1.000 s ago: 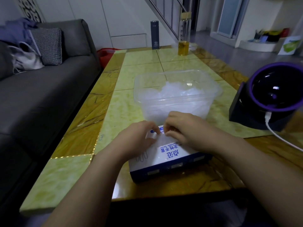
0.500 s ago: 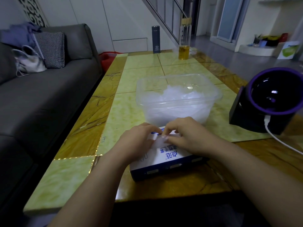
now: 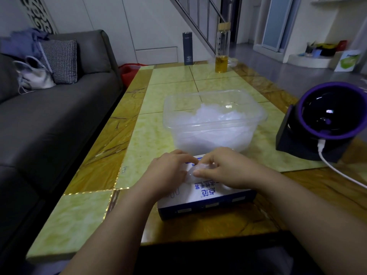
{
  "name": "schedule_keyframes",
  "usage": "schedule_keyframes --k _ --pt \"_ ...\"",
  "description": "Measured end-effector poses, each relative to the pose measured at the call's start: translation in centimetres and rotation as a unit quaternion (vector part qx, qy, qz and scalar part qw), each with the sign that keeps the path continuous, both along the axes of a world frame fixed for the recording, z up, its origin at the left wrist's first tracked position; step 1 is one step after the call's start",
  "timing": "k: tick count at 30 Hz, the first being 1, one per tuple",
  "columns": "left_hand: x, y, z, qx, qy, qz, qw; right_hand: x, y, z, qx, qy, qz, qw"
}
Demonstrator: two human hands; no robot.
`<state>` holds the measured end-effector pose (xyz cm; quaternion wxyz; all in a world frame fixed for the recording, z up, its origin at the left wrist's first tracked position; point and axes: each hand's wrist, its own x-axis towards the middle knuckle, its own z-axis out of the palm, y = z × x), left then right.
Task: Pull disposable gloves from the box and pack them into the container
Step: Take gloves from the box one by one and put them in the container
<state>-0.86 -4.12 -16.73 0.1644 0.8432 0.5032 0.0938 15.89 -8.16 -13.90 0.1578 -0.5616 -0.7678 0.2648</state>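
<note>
Yellow-tiled coffee table (image 3: 155,135) carries the glove box (image 3: 206,197) near its front edge, where the left hand (image 3: 168,171) and right hand (image 3: 224,167) both pinch a crumpled clear glove (image 3: 199,169) at the opening, the part-filled plastic container (image 3: 198,127) lying just beyond their fingertips.

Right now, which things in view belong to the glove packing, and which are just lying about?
In the job: glove box, the glove pinched at its opening, clear container, gloves piled inside it, left hand, right hand.

Lying about: dark flask, glass bottle, purple-rimmed device, white bag.
</note>
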Motion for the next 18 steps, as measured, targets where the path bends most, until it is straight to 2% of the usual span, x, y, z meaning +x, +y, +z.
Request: schedule_keyframes --k 2,4,7,11,14,18 --pt "-0.1 0.0 -0.1 0.0 -0.012 -0.004 1.0 -0.1 0.0 0.1 0.017 0.042 -0.017 0.999" --pt "-0.2 0.1 -0.2 -0.001 -0.021 -0.007 1.0 0.3 -0.1 0.7 0.01 0.122 -0.021 0.992" --pt "-0.4 0.3 -0.3 0.002 -0.021 -0.01 1.0 1.1 -0.4 1.7 -0.009 0.239 -0.04 0.97" --pt "-0.5 0.4 -0.4 0.006 -0.019 -0.022 1.0 1.3 -0.3 1.6 0.006 0.331 -0.083 0.94" --pt "-0.4 0.5 -0.4 0.004 -0.013 -0.02 1.0 1.1 -0.1 1.5 0.079 0.356 -0.113 0.924" --pt "-0.3 0.5 -0.5 0.01 -0.019 -0.027 0.999 0.6 0.2 2.8 0.163 0.357 -0.095 0.915"
